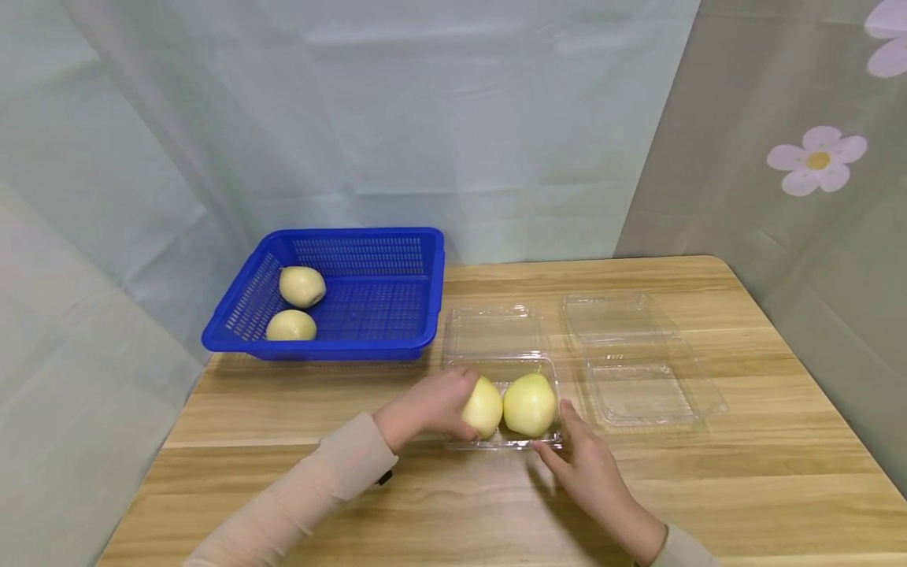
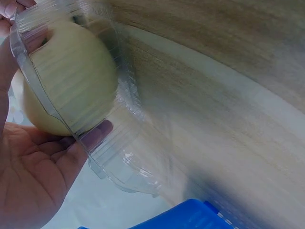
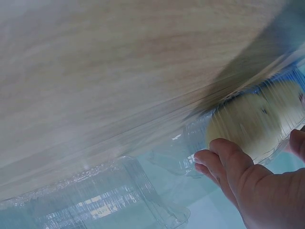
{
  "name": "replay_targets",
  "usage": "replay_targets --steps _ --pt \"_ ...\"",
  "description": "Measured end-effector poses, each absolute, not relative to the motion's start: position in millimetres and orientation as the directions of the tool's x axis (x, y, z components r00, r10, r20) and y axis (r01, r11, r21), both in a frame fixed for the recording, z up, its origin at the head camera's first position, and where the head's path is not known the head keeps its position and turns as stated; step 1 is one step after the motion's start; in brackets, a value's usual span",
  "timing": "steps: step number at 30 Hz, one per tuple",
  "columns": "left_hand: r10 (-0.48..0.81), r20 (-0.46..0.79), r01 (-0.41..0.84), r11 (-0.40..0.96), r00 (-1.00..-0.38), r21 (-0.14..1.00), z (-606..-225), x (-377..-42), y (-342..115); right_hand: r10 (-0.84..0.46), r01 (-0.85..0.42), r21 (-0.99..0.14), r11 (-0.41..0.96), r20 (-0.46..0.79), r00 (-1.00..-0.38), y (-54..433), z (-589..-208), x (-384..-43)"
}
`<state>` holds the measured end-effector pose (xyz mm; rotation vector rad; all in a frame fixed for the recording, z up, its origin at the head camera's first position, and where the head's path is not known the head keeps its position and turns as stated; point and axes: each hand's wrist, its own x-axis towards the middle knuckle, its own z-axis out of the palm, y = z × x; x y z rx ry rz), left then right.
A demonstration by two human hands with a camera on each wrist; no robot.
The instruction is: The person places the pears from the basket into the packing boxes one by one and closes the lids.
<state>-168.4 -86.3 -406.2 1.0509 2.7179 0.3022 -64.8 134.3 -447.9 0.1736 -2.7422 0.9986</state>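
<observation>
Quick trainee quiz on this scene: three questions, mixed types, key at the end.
1. Count: how many pale fruits lie in the blue basket?

2. Fill in: in the head view, the clear box without fruit stands to the ___ of the clear box with fruit.

3. Multiple choice: what does the left hand grip?
A) the basket's rim
B) a fruit in the box
C) the box's lid

Key: 1. two; 2. right; 3. B

backdrop: creased pale grey-blue sheeting (image 1: 453, 118), behind and at left | right: grey-brown sheeting (image 1: 708, 173) with pale pink flowers (image 1: 818, 161), one showing a yellow centre | furniture: wood-grain table (image 1: 801, 472), far right corner rounded | light: soft, diffuse
</observation>
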Motion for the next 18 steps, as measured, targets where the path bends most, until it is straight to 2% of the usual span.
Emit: replay_targets --steps 6,18 --pt "0.678 -0.151 0.639 0.732 -0.720 0.238 -406.0 -170.1 -82.4 -0.035 -0.181 -0.620 0.764 0.240 -0.970 134.2 -447.9 -65.2" --pt "0.663 -0.200 0.606 0.745 -0.722 0.280 -404.4 -170.6 -81.1 -0.044 -0.192 -0.614 0.766 0.248 -0.968 136.2 -447.5 -63.3"
